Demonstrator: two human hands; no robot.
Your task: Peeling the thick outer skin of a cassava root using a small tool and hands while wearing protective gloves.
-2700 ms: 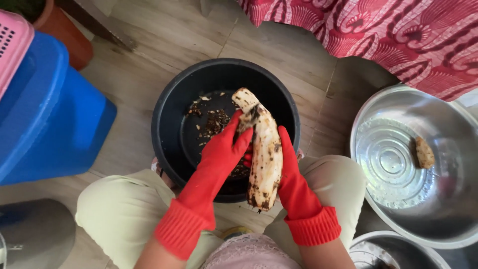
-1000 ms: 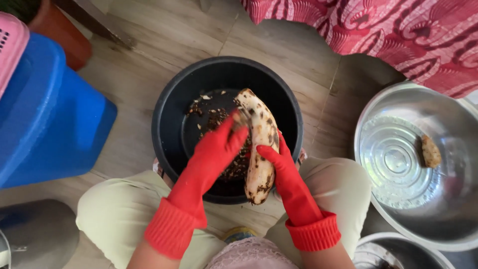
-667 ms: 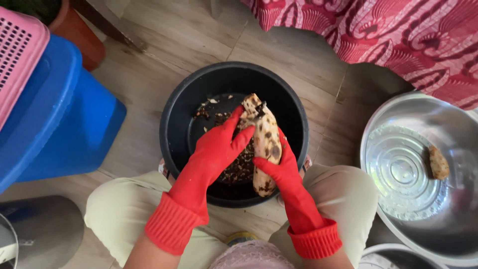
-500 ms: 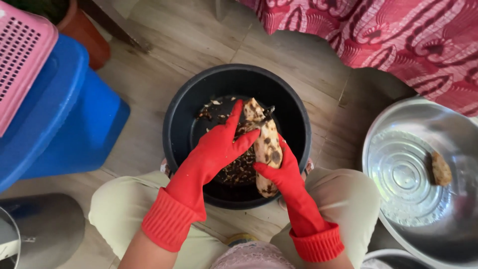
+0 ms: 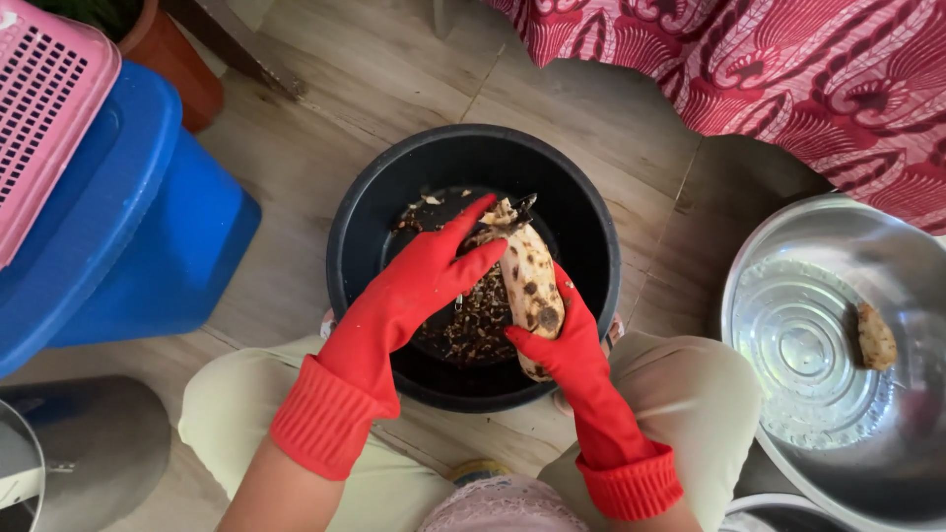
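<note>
Pale wood-look floor tiles point(image 5: 374, 79) run under everything, and the view looks straight down on a seated person's lap at the bottom centre of the frame. Just above the knees, the right hand point(image 5: 562, 340), in a red rubber glove, is wrapped around the lower part of a long pale root point(image 5: 530, 286) mottled with dark spots, holding it over a black round tub point(image 5: 581, 246) in the middle of the frame. The left hand point(image 5: 419, 286), also gloved in red, lies against the root's upper end with fingers stretched out; whether it grips anything there cannot be told. Dark peelings point(image 5: 478, 320) litter the tub's bottom. At right sits a steel basin point(image 5: 788, 325) with a small brownish piece point(image 5: 875, 337) inside. A blue bin point(image 5: 128, 236) stands at left, with a pink basket point(image 5: 44, 108) on it. Red patterned cloth point(image 5: 788, 69) fills the upper right.
</note>
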